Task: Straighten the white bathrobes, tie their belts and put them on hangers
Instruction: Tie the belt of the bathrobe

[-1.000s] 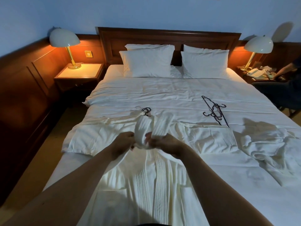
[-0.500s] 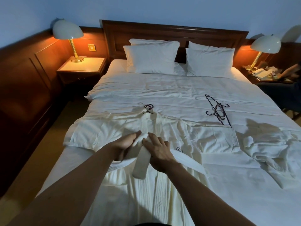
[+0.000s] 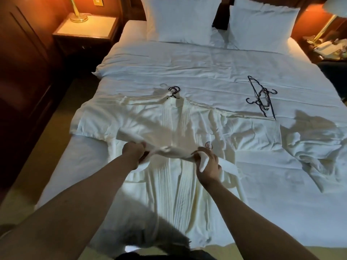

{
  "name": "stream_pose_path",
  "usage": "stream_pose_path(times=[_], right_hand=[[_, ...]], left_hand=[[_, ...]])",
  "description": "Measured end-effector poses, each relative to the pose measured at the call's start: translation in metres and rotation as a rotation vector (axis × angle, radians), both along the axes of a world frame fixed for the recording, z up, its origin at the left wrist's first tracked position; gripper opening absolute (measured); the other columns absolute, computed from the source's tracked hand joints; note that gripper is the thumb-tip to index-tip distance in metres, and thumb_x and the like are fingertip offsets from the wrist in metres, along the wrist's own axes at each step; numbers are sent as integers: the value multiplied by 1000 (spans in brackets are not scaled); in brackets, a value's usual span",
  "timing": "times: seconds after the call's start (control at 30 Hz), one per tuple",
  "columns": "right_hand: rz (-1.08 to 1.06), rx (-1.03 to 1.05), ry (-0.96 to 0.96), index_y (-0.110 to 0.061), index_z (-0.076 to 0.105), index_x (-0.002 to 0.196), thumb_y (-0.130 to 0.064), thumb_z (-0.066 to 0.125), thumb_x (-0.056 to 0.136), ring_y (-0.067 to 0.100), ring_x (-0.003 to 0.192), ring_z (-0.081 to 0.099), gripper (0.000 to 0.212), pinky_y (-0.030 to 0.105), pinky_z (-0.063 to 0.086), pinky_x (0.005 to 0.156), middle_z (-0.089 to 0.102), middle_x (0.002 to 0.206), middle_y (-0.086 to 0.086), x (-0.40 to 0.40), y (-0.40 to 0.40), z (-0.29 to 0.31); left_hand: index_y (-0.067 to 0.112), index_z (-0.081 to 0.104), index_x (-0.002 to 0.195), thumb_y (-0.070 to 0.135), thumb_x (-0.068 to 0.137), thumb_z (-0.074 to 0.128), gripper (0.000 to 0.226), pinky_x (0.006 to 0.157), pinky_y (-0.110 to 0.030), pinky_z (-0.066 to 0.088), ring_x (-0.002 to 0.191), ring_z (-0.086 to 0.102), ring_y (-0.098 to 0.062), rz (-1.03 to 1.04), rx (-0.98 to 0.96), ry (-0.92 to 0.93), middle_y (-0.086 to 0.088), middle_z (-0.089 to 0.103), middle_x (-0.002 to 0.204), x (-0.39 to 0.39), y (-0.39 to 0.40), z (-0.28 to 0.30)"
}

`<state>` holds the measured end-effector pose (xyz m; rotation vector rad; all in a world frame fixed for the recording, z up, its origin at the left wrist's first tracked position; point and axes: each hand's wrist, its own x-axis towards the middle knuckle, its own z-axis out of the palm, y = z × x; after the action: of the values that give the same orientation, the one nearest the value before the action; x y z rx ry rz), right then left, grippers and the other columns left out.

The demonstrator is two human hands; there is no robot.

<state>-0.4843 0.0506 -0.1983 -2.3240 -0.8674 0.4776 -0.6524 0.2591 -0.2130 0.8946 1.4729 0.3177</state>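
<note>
Hands first: the left hand (image 3: pixel 133 151) has its fingers curled tight round one end of the white belt (image 3: pixel 170 151), and the right hand (image 3: pixel 207 162) pinches the other part of it, thumb and fingers closed on the cloth. Between the two fists the belt runs taut across the waist of the bathrobe (image 3: pixel 169 128), its free end trailing from the right hand toward 4 o'clock over the robe's skirt.

That bathrobe lies flat and face up on the bed (image 3: pixel 206 61), collar toward 12 o'clock, sleeves spread to 9 and 3 o'clock, ribbed front bands running down the middle to the foot of the mattress. A small dark round emblem (image 3: pixel 209 145) sits on its chest just above the right hand. At the collar, the dark hook of a hanger (image 3: pixel 174 91) pokes out, the rest hidden inside the robe.

Farther out at 2 o'clock, a loose heap of dark hangers (image 3: pixel 262 96) rests on the duvet, apart from the robe's sleeve end. At 3 o'clock a second white bathrobe (image 3: pixel 317 147) lies crumpled near the bed's edge.

At 12 o'clock two white pillows (image 3: pixel 180 19) stand against the headboard. A wooden nightstand (image 3: pixel 86 30) at 10 o'clock carries the brass foot of a lamp (image 3: pixel 78 16); another nightstand at 2 o'clock holds a brass lamp stem and some blurred items I cannot identify.
</note>
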Motion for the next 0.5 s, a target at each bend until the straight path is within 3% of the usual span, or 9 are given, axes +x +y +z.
stream_pose_path(times=[0.07, 0.1, 0.2, 0.3, 0.37, 0.43, 0.5], right_hand=[[-168, -153, 100, -26, 66, 112, -12, 44, 96, 27, 128, 43, 31, 44, 32, 95, 59, 128, -2, 7, -6, -18], [-254, -221, 145, -22, 65, 115, -11, 43, 94, 30, 126, 44, 32, 45, 32, 96, 60, 127, 3, 12, -8, -27], [-428, -343, 186, -17, 64, 122, -17, 43, 96, 33, 124, 46, 33, 43, 34, 98, 60, 130, 6, 26, -8, -43], [-430, -351, 187, -11, 60, 121, -26, 47, 100, 34, 121, 51, 29, 41, 37, 98, 61, 127, 11, 30, -2, -60], [-367, -222, 255, -8, 58, 109, -30, 59, 97, 34, 110, 59, 25, 37, 40, 86, 65, 114, 14, 24, 3, -71], [-292, -135, 326, -13, 59, 100, -24, 70, 88, 28, 93, 61, 20, 31, 39, 74, 67, 97, 7, 16, 9, -79], [-235, -125, 322, -17, 63, 96, -17, 73, 83, 22, 83, 58, 16, 26, 38, 65, 63, 87, 1, 11, 14, -83]], left_hand=[[1, 64, 102, 12, 96, 63, 13, 59, -34, 61, 75, 68, -29, 25, 58, 102, -14, 69, 92, -4, -5, -4], [1, 62, 104, 10, 97, 60, 11, 56, -35, 61, 74, 68, -31, 35, 45, 126, -17, 67, 95, -5, -4, -9], [1, 58, 118, 14, 99, 51, 23, 78, -43, 62, 91, 69, -32, 53, 45, 215, -18, 67, 112, -12, 7, -45], [3, 56, 125, 24, 96, 50, 36, 85, -48, 61, 94, 71, -35, 80, 55, 289, -17, 68, 110, -9, 7, -73], [7, 55, 121, 33, 90, 62, 42, 82, -47, 61, 86, 71, -34, 69, -29, 215, -15, 68, 100, -3, 5, -111], [4, 56, 126, 52, 66, 79, 80, 86, -53, 57, 96, 71, -38, -31, -86, 189, -21, 69, 108, 7, -3, -126], [-1, 59, 128, 55, 61, 83, 91, 92, -53, 54, 110, 66, -40, -115, -89, 209, -25, 66, 121, 16, -10, -125]])
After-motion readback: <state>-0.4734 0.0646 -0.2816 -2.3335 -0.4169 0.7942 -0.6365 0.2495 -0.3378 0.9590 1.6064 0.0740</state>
